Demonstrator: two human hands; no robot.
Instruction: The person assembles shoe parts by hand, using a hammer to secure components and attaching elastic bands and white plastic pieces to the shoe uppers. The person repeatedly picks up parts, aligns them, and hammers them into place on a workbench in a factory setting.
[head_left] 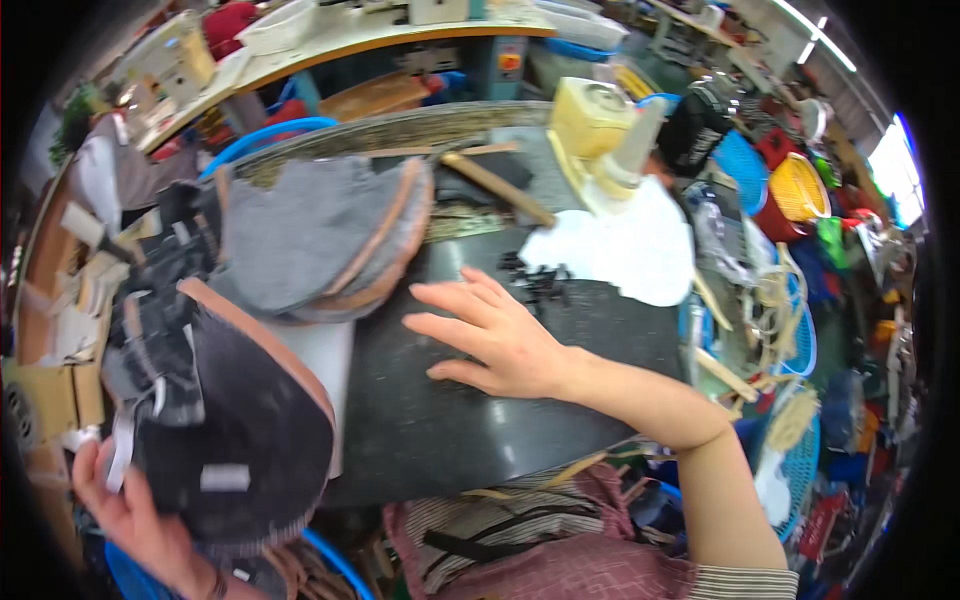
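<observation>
My left hand (150, 525) is at the lower left, fingers closed on the edge of a large rounded black material piece (250, 430). That piece has a brown border and a small white label, and a white strip (122, 450) shows by my fingertips. Over the dark work surface (480, 440) my right hand (500, 340) hovers with spread fingers and nothing in it. Beyond it lies a stack of grey rounded pieces (300, 230) with brown edges. Small black scraps (540, 280) lie near a white sheet (620, 245).
A wooden-handled tool (497, 188) rests past the scraps. A yellow container (590, 120) stands at the back right, beside a pale cone (635, 145). Dark pieces (175, 240) are heaped at the left. Blue baskets (795, 460) and loose strips crowd the right side.
</observation>
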